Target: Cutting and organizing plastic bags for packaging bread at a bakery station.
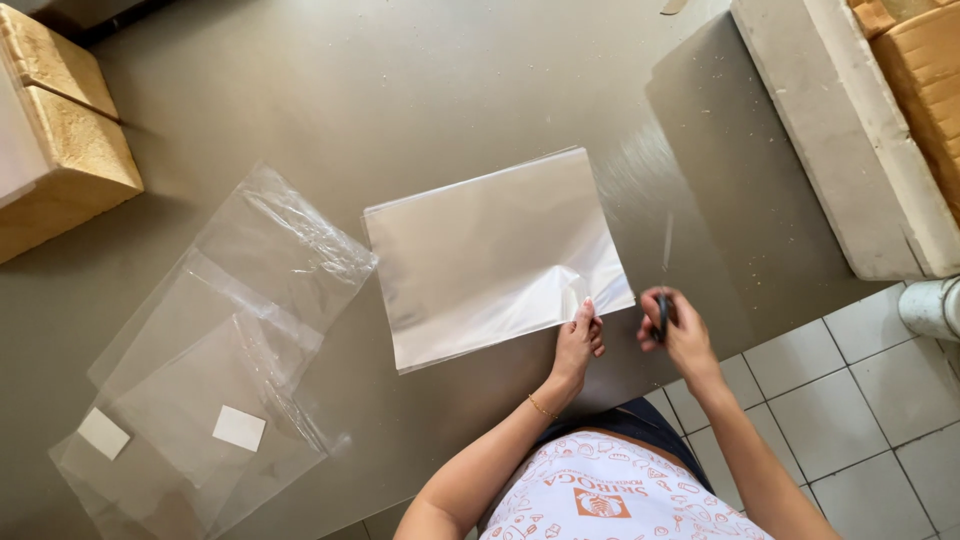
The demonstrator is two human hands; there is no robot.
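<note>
Grey metal tabletop seen from above, with plastic bags and loaves lying on it.

In front of me a neat stack of clear plastic bags lies flat near the table's edge, its near right corner curled up. To my left, loose clear bags overlap in a crumpled spread, with two small white paper squares among them. At the far left corner sits a block of sliced bread. Along the right side lies a long pale slab.
</note>
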